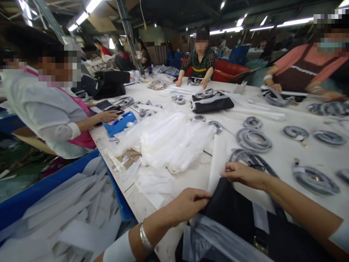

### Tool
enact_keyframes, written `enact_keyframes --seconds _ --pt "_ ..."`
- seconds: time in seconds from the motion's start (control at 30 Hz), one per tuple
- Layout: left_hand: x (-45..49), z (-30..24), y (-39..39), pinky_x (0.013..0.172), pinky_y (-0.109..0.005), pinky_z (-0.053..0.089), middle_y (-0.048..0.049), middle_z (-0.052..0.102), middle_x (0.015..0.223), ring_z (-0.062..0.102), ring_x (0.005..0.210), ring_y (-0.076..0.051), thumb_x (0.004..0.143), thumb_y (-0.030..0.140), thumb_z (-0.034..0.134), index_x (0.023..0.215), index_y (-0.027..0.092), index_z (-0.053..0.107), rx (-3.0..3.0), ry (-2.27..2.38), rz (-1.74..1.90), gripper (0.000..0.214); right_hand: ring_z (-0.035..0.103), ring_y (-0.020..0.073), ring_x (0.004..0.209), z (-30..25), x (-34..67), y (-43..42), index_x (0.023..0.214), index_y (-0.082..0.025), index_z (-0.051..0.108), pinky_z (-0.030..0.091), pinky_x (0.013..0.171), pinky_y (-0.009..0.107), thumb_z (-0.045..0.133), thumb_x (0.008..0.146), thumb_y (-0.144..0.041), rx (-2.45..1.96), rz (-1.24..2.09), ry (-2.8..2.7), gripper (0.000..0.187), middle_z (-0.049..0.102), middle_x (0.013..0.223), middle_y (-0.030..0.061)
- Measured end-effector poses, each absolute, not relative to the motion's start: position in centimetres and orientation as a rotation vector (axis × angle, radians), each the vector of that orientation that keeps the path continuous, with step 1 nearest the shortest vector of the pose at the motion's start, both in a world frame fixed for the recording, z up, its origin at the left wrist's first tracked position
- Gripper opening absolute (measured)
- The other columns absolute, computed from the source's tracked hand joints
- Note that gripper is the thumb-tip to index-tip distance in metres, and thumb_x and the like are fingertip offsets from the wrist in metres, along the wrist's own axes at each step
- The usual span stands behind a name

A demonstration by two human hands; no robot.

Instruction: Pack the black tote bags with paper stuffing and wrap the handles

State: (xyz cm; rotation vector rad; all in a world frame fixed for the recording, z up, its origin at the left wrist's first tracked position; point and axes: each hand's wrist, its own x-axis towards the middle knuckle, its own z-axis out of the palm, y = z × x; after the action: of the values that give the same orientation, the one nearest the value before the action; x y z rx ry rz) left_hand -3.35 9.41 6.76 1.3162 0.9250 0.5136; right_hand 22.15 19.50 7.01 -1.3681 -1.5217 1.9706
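A black bag [231,203] with a gold-coloured buckle lies in front of me at the lower right, partly under clear plastic film [218,236]. A white strip [218,154] stretches away from the bag's far edge. My left hand [188,205] is closed in a pinch at the bag's far left corner, right by the strip's lower end. My right hand [244,174] pinches the strip's right edge, just above the bag. A grey wrap [261,217] goes round part of the bag.
Coiled straps in film [253,139] lie across the table's right side. A heap of white plastic bags [171,142] and a blue tape dispenser [120,123] are ahead. A blue bin [54,191] of white strips stands at left. Several co-workers [200,58] sit around the table.
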Motion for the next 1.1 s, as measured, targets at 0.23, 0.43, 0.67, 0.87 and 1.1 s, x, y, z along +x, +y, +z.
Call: enact_keyframes --seconds 0.23,0.43,0.67,0.87,1.1 --pt "-3.3 4.8 8.5 0.062 -0.022 0.049 -0.0045 0.069 0.104 0.064 0.081 -0.015 0.073 0.020 0.068 0.109 0.018 0.065 1.502 1.341 0.757 0.037 0.057 0.0119 0.062 6.2 21.2 19.3 0.066 -0.015 0.062 0.045 0.061 0.022 0.071 0.065 -0.020 -1.438 2.228 -1.541 0.010 0.064 0.065 0.0002" --pt "-3.0 3.5 9.1 0.063 -0.021 0.046 0.0004 0.070 0.081 0.063 0.074 -0.013 0.075 0.014 0.058 0.103 0.019 0.069 1.416 1.163 0.656 0.031 0.056 0.0120 0.059 7.1 21.4 20.0 0.073 -0.016 0.066 0.046 0.059 0.022 0.068 0.070 -0.021 -1.428 2.116 -1.883 0.006 0.064 0.066 -0.0013" --pt "-2.5 3.4 10.5 0.066 -0.025 0.049 -0.0036 0.070 0.098 0.063 0.071 -0.014 0.080 0.031 0.064 0.112 0.018 0.063 1.434 1.196 0.744 0.035 0.064 0.0158 0.078 9.6 21.3 21.2 0.098 -0.017 0.071 0.054 0.075 0.027 0.065 0.083 -0.050 -1.380 2.170 -2.025 0.037 0.069 0.088 0.0044" --pt "-1.0 1.2 12.6 0.069 -0.025 0.051 -0.0031 0.071 0.082 0.067 0.075 -0.017 0.080 0.032 0.065 0.118 0.015 0.056 1.344 1.146 0.711 0.043 0.066 0.0201 0.074 9.3 20.2 20.3 0.093 -0.022 0.074 0.053 0.071 0.031 0.055 0.087 -0.041 -1.385 1.610 -2.553 0.027 0.073 0.084 0.0036" --pt "-1.4 3.8 14.6 0.067 -0.025 0.046 0.0010 0.066 0.069 0.061 0.069 -0.017 0.081 0.027 0.058 0.093 0.016 0.071 1.703 1.105 0.479 0.021 0.051 0.0305 0.126 10.6 18.0 20.3 0.118 -0.031 0.067 0.019 0.113 0.056 0.054 0.085 -0.020 -0.750 0.471 -2.994 0.037 0.067 0.125 0.0051"
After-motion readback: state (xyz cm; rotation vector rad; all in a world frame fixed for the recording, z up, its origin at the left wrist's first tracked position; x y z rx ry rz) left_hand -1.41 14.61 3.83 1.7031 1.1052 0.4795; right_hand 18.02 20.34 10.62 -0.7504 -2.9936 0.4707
